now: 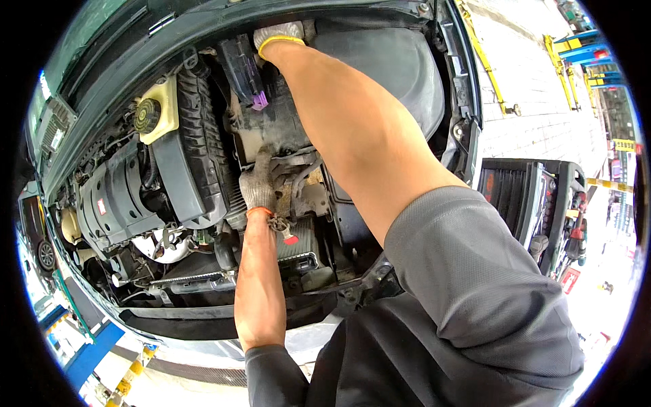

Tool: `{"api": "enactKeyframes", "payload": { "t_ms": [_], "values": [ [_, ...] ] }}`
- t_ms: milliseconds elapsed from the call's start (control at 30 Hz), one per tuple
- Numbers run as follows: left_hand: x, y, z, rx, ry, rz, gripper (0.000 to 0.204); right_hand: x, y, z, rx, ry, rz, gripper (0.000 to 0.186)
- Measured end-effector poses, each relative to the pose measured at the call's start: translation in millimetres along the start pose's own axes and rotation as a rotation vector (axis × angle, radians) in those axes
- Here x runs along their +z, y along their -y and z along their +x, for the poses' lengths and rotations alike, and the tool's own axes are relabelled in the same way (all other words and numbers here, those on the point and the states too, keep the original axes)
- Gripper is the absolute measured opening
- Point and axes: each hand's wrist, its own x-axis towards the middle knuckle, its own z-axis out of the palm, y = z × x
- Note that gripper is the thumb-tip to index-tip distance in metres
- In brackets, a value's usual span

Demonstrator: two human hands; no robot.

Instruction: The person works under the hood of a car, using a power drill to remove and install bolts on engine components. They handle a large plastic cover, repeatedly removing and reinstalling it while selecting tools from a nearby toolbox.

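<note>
My left hand [257,188], in a grey knit glove with an orange cuff, reaches down into a car's engine bay. At least one finger stretches forward, lying by dark metal brackets and hoses [298,166]; nothing shows in its grasp. At the far side of the bay, my right hand [281,34] wears a pale glove with a yellow cuff. It is next to a black module [241,68] with a purple connector lever [260,101]. The right fingertips are hidden, so whether it holds anything does not show.
To the left are the engine cover [112,193], a ribbed black air duct [201,129] and a yellowish reservoir [161,108] with a dark cap. A smooth black cover [397,74] lies at the right. Beyond the fender stands a black tool cart [512,193].
</note>
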Motion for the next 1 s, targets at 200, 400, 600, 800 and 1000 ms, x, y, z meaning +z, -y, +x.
{"api": "enactKeyframes", "payload": {
  "t_ms": [200,400,600,800,1000],
  "values": [
    [-34,32,30,0.393,0.037,0.973,0.085,-3,8,-8,-0.021,0.010,-0.035,0.055],
    [-14,0,-9,0.255,0.249,0.584,0.067,-9,-9,-14,-0.023,0.168,-0.003,0.057],
    [-10,-27,-37,0.191,0.339,0.794,0.041,-25,1,-17,-0.054,0.493,0.120,0.059],
    [3,3,-64,0.607,0.176,1.145,0.025,-60,7,-57,0.101,0.561,0.753,0.068],
    [16,-29,-62,0.888,0.043,1.170,0.023,-117,-8,-50,0.336,0.955,1.167,0.050]
  ]
}}
